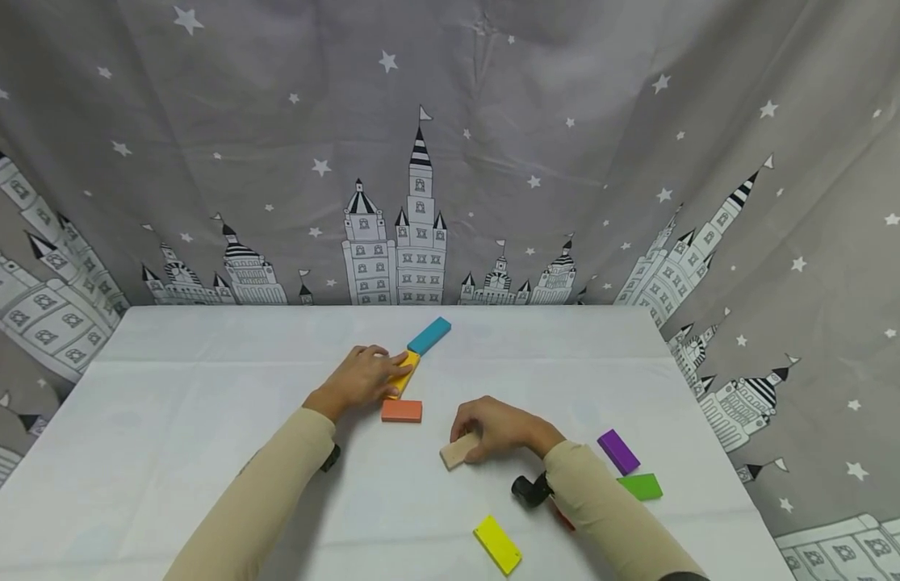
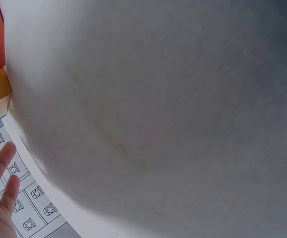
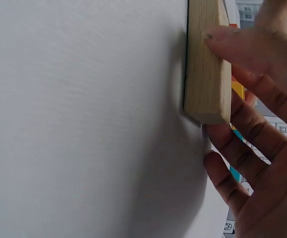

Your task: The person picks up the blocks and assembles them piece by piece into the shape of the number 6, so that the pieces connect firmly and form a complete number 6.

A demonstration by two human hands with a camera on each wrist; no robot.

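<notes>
the plain wood block (image 1: 455,453) is on or just over the white table (image 1: 203,379), pinched by the right hand (image 1: 496,428). its long side slants, and one end pokes out left of those fingers, toward the person. the left hand (image 1: 362,375) is farther off, fingers spread, touching the golden block (image 1: 406,373). the orange block (image 1: 402,412) lies in between, the blue block (image 1: 429,335) beyond, the purple block (image 1: 619,452) off right
</notes>
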